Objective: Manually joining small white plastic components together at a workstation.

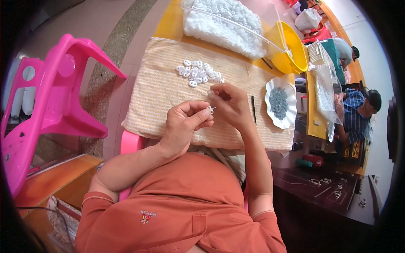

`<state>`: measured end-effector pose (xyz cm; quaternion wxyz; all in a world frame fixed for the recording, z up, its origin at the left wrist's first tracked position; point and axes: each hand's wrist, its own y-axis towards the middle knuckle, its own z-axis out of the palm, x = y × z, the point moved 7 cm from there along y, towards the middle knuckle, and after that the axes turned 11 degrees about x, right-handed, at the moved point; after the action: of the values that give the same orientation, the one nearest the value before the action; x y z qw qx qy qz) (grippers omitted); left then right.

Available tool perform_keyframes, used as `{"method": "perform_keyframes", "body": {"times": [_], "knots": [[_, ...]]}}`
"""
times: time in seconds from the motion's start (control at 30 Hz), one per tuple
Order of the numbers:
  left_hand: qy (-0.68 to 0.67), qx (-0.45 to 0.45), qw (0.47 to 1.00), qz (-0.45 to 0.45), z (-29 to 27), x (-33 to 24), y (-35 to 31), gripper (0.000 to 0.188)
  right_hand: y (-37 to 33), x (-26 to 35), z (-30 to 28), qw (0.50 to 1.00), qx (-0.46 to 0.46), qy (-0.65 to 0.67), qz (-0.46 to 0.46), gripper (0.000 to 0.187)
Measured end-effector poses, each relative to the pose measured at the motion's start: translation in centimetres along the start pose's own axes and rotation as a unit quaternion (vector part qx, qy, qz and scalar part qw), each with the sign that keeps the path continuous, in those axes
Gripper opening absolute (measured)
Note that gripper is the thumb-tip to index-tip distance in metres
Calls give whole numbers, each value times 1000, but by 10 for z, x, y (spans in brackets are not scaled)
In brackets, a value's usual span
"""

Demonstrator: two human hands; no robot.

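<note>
Between the thumb and index finger of my left hand [179,122] is a small white plastic part [211,110] with a thin prong pointing right. My right hand [233,103] hovers just right of it, fingers curled and pinched together. Whatever its fingertips hold, if anything, is too small to make out. Beyond both hands, a loose pile of white two-holed plastic pieces [195,72] lies on the striped towel [152,92]. To the right of my right hand lies a thin black stick [253,109]. A white scalloped dish [289,119] holds many small grey pieces [278,103].
At the table's far side stand a clear bin of white parts [223,27] and a yellow bucket [300,61]. A pink plastic chair [42,97] is at left. Two people work at right; one wears a striped shirt [353,107], beside a clear container [325,88].
</note>
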<state>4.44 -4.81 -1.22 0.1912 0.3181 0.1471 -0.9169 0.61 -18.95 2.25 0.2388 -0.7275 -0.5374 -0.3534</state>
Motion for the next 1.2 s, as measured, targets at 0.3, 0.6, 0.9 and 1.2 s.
{"method": "perform_keyframes", "body": {"times": [0.3,0.6,0.9,1.2], "knots": [[-23,24,999,-2,5,-1,2,14,-47,-6,12,903,70,422,44,22],[-13,28,999,-20,3,5,1,14,-55,-7,18,890,64,449,47,22],[-13,31,999,-31,4,8,2,14,-59,-12,21,881,50,468,46,23],[-11,36,999,-25,4,9,4,14,-60,-12,21,876,61,478,33,28]]}}
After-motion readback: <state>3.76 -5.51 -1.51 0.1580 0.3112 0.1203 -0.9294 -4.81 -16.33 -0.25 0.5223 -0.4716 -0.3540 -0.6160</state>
